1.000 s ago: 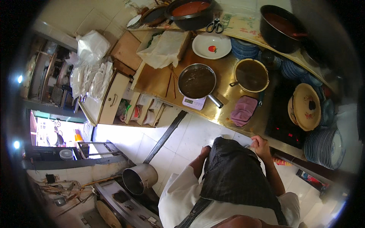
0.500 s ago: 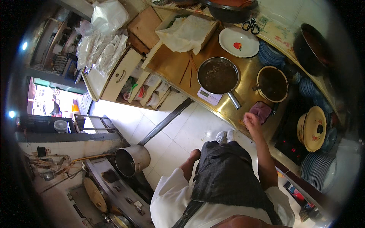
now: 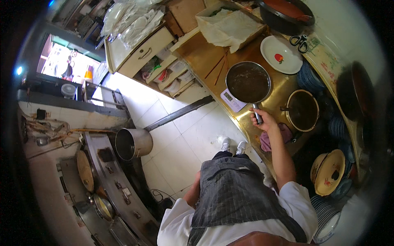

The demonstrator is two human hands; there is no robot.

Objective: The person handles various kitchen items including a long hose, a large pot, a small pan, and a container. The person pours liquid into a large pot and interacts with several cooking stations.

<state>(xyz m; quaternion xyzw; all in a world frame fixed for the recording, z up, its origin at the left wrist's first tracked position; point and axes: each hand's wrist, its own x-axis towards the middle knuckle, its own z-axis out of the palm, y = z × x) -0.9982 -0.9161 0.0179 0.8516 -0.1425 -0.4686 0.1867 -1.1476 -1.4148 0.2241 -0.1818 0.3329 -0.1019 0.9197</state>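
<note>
The saucepan (image 3: pixel 269 91) sits just beyond the right hand (image 3: pixel 265 120), which is curled round its handle (image 3: pixel 258 117); the left hand's (image 3: pixel 198 177) state I cannot tell. A jerky pull could slop its dark contents (image 3: pixel 247 79).

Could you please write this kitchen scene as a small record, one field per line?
Right hand: around the silver metal handle of the round metal saucepan
Saucepan: dark inside, over the small flat lilac scale; contact unclear
Left hand: beside the dark striped cloth apron, fingers hidden
Near right wrist: crumpled purple cloth
Beside saucepan: round cream-rimmed pan, dark inside
</note>
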